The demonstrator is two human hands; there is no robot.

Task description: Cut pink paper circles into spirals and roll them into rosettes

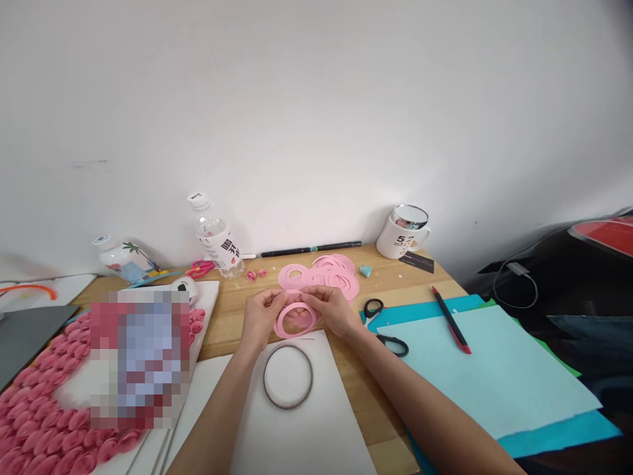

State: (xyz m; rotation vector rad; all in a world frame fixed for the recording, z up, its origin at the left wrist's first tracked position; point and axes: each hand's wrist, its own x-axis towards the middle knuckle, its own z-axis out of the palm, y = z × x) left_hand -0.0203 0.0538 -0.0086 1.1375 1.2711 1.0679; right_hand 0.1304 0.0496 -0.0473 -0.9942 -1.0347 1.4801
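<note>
Between my two hands is a pink paper spiral [281, 324], its loops hanging toward me over the edge of a white sheet [306, 429]. My left hand [262, 315] pinches its upper left side with thumb and fingers. On the upper right side, my right hand [335, 309] pinches the same strip, the fingertips of both hands almost meeting. Just beyond them lies a pile of pink paper spirals [333, 267]. A dark thin ring [266, 386] rests on the white sheet below my hands.
Black-handled scissors [394, 344] lie right of my arm, partly under pale blue paper [489, 382] that carries a pen [451, 320]. Along the wall stand a bottle [217, 241] and a mug [395, 237]. At left is a board of pink paper roses [44, 402].
</note>
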